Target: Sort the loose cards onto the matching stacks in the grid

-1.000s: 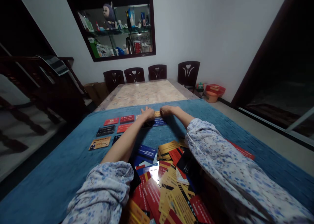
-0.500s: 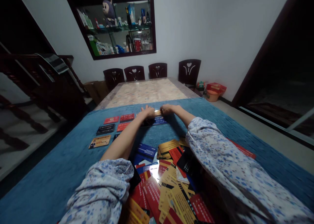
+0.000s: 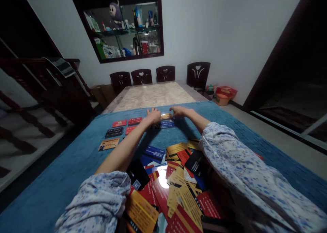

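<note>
At the far side of the blue cloth, my left hand (image 3: 153, 116) lies over the row of cards with its fingers spread. It covers part of a dark card beneath it. Just right of it is a shiny gold card (image 3: 167, 116), above a blue card (image 3: 167, 124). My right hand (image 3: 178, 111) is at the gold card's right end, its fingers apart and one stretched to the left. Further left lie red cards (image 3: 119, 123), a black card (image 3: 114, 132) and a gold VIP card (image 3: 109, 144). A loose heap of mixed cards (image 3: 185, 195) spreads between my forearms.
A blue cloth (image 3: 74, 168) covers the near part of the long table (image 3: 150, 93). Dark chairs (image 3: 165, 73) stand behind it. An orange bucket (image 3: 221, 99) is on the floor at the right. Glass shelves (image 3: 127, 30) are set in the wall.
My right hand has drawn slightly back from the gold card and its fingers have opened. The left hand stays over the cards. The view has shifted slightly.
</note>
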`<move>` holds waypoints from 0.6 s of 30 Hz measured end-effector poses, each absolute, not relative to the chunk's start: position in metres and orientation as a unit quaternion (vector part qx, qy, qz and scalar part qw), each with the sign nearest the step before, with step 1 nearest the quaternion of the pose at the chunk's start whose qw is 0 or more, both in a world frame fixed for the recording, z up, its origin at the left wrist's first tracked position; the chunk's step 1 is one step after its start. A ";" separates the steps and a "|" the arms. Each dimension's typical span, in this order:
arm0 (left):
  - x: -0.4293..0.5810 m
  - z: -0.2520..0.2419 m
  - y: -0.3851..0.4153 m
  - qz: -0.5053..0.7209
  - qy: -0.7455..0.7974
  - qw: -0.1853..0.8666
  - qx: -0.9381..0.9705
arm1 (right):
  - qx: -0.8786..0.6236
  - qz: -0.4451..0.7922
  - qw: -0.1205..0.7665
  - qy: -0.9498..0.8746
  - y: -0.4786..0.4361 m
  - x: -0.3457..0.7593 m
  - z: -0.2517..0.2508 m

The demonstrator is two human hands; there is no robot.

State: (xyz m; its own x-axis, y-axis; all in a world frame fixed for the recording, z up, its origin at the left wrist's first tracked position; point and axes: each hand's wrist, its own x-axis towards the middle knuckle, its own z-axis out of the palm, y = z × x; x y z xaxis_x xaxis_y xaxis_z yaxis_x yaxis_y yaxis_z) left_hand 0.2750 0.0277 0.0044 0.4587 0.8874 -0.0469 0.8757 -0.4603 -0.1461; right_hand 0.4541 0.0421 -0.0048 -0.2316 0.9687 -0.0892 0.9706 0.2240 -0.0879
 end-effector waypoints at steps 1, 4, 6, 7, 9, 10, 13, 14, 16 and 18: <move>0.272 0.006 0.023 0.053 -0.514 0.055 -0.854 | 0.620 -0.059 0.001 0.782 0.038 0.455 -0.003; 0.264 0.009 0.008 0.034 -0.506 0.073 -0.859 | 0.624 -0.044 -0.021 0.780 0.024 0.455 0.003; 0.258 0.011 -0.002 0.020 -0.498 0.084 -0.863 | 0.624 -0.032 -0.036 0.780 0.013 0.454 0.005; 0.255 0.012 -0.008 0.015 -0.494 0.088 -0.865 | 0.623 -0.027 -0.043 0.780 0.008 0.452 0.007; 0.247 0.013 -0.020 0.009 -0.487 0.093 -0.869 | 0.618 -0.015 -0.055 0.784 -0.004 0.448 0.009; 0.243 0.014 -0.026 0.006 -0.484 0.096 -0.870 | 0.613 -0.008 -0.060 0.787 -0.010 0.445 0.010; 0.230 0.015 -0.043 -0.003 -0.479 0.097 -0.872 | 0.592 0.019 -0.069 0.803 -0.030 0.433 0.014; 0.225 0.015 -0.049 -0.007 -0.478 0.094 -0.873 | 0.587 0.023 -0.067 0.806 -0.036 0.428 0.016; 0.216 0.015 -0.061 -0.015 -0.475 0.087 -0.876 | 0.582 0.030 -0.068 0.810 -0.049 0.418 0.018; 0.207 0.015 -0.073 -0.018 -0.473 0.083 -0.877 | 0.574 0.036 -0.069 0.815 -0.061 0.409 0.021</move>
